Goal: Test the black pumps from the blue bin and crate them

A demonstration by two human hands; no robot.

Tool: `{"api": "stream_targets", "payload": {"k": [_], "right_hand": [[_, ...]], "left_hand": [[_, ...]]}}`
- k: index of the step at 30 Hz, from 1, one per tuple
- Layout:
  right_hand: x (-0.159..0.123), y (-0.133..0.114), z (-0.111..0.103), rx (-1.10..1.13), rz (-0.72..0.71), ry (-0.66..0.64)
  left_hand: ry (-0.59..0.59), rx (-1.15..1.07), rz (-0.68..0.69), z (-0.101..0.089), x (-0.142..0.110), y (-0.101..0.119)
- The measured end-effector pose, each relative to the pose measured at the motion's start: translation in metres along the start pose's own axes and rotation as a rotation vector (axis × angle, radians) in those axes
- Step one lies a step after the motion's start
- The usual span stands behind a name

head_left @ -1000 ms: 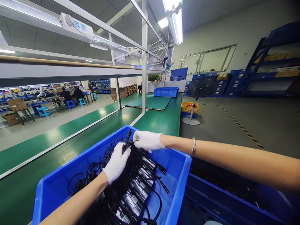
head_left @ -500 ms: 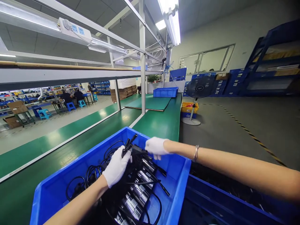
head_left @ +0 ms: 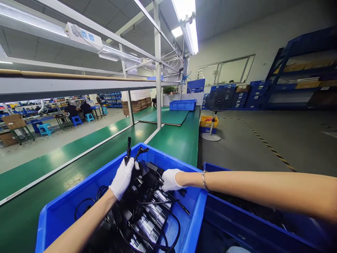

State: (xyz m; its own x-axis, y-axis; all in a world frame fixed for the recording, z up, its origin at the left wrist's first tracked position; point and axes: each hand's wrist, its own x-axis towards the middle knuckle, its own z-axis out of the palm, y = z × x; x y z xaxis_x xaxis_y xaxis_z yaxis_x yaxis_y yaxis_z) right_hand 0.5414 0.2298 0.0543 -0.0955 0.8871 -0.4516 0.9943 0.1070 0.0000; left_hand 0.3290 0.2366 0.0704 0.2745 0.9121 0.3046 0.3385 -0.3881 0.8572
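Gathering black cable ends (head_left: 129, 144) seemed the step: my left hand (head_left: 122, 179) had its fingers clamped on them at the blue bin's (head_left: 191, 222) far side; my right hand (head_left: 171, 180) was beside metal tubes (head_left: 147, 226), its grip hidden. Next likely called for careful untangling.

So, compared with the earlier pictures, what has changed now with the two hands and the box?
The right hand has moved away from the left hand, rightward and down to the black parts in the blue box; whether it holds one is unclear. The left hand shifted slightly left, black cable ends still in its grip. The box and its silver cylinders stayed in place.
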Motion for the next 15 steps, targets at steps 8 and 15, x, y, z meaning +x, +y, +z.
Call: {"api": "stream_targets", "payload": {"k": [8,15], "right_hand": [[0.006,-0.007,0.006,0.147,0.029,-0.186],[-0.002,0.012,-0.05,0.347,-0.05,-0.048]], "left_hand": [[-0.08,0.109,-0.037,0.001,-0.008,0.002],[-0.092,0.123,0.036,0.018,-0.007,0.011]]}}
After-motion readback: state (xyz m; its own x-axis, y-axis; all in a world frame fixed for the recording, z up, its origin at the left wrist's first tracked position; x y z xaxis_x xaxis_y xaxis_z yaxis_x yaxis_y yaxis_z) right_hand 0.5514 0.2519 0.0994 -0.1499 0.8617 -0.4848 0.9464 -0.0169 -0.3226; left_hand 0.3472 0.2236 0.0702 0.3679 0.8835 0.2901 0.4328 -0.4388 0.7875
